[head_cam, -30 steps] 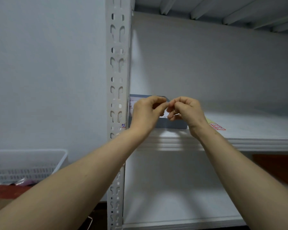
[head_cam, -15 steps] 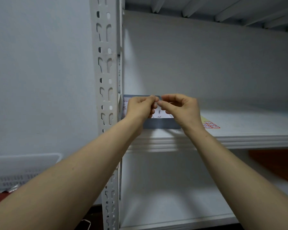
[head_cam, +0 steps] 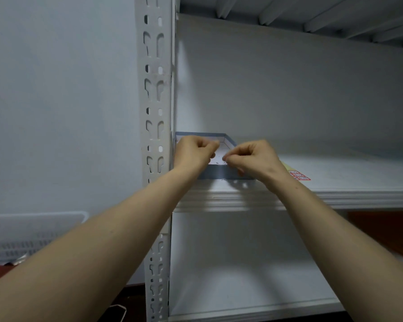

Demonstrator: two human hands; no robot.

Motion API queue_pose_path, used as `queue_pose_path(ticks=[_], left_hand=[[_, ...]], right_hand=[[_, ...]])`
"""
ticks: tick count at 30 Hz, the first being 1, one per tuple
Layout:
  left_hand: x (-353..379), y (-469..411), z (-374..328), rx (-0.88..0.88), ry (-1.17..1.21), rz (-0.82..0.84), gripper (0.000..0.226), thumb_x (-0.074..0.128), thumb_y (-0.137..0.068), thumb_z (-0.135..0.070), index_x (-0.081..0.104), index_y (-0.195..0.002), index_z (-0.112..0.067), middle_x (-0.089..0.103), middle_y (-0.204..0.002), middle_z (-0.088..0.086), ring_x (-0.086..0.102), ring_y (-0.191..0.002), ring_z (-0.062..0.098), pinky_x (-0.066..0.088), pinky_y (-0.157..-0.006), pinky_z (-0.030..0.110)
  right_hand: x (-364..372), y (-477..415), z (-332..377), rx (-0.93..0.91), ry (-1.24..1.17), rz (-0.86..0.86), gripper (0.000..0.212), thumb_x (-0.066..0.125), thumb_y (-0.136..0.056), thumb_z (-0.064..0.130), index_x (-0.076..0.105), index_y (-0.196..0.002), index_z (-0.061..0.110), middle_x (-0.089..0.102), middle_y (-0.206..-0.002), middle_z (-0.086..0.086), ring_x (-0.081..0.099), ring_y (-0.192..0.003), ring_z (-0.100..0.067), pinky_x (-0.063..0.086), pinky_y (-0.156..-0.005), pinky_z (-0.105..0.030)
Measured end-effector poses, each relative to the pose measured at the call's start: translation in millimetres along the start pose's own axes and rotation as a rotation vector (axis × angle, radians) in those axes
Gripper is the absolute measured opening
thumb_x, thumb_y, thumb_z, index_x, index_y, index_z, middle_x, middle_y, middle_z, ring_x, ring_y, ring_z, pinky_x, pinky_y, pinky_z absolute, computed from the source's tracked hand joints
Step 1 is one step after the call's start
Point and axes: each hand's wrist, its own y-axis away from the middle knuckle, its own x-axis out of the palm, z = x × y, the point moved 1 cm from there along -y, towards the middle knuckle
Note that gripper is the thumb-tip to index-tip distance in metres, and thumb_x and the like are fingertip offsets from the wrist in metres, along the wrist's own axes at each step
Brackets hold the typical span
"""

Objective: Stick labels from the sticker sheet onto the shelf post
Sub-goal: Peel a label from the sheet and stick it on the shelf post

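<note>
Sticker sheet (head_cam: 299,175) lies on the shelf (head_cam: 349,173) just beside the right wrist, well right of the shelf post (head_cam: 154,89). The left hand (head_cam: 193,152) and right hand (head_cam: 251,156) hover slightly apart over a shallow blue box (head_cam: 221,175), fingers curled and pinched; whether either holds a label I cannot tell.

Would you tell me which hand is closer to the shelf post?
The left hand, right beside the white shelf post; the right hand is farther off, over the blue box.
</note>
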Motion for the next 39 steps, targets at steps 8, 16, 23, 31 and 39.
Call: queue_pose_path(ticks=[8, 16, 23, 31, 39], left_hand=[[5, 4, 0, 0.031, -0.057, -0.033, 0.034, 0.05, -0.092, -0.023, 0.065, -0.084, 0.006, 0.065, -0.086, 0.025, 0.053, -0.072, 0.023, 0.052, -0.083, 0.047], [1, 5, -5, -0.005, -0.027, -0.024, 0.029, 0.05, -0.087, -0.017, 0.066, -0.082, 0.007, 0.058, -0.072, 0.012, 0.048, -0.068, 0.021, 0.052, -0.077, 0.045], [-1, 6, -14, 0.036, 0.014, -0.006, 0.019, 0.05, -0.088, -0.022, 0.065, -0.083, -0.01, 0.059, -0.076, 0.016, 0.048, -0.07, 0.021, 0.051, -0.082, 0.049], [4, -1, -12, 0.002, -0.025, 0.039, 0.017, 0.048, -0.091, -0.021, 0.06, -0.081, -0.015, 0.059, -0.078, 0.015, 0.048, -0.072, 0.02, 0.051, -0.076, 0.043], [6, 3, -2, 0.067, -0.267, 0.11, 0.015, 0.048, -0.086, -0.006, 0.054, -0.08, -0.018, 0.057, -0.083, 0.004, 0.051, -0.081, 0.022, 0.05, -0.084, 0.038]], right_hand=[[10, 8, -3, -0.062, 0.656, 0.154, 0.011, 0.063, -0.077, 0.016, 0.071, -0.073, 0.023, 0.067, -0.072, 0.001, 0.062, -0.077, -0.021, 0.052, -0.069, -0.032], [26, 10, 0, -0.119, 0.996, 0.163, 0.012, 0.047, -0.081, 0.009, 0.057, -0.086, 0.009, 0.053, -0.083, -0.006, 0.045, -0.076, -0.028, 0.026, -0.052, -0.026], [0, 4, -6, -0.066, 0.549, 0.075, 0.021, 0.045, -0.085, 0.01, 0.036, -0.066, 0.014, 0.036, -0.066, -0.008, 0.028, -0.064, -0.021, 0.021, -0.054, -0.031], [-15, -19, -5, 0.218, 0.023, 0.05, 0.017, 0.057, -0.091, 0.008, 0.06, -0.074, 0.008, 0.048, -0.053, 0.001, 0.034, -0.048, -0.013, 0.027, -0.041, -0.018], [-14, -8, 7, 0.11, 0.362, 0.254, 0.004, 0.071, -0.076, 0.014, 0.074, -0.075, 0.011, 0.048, -0.038, 0.01, 0.036, -0.039, -0.008, 0.027, -0.04, -0.016]])
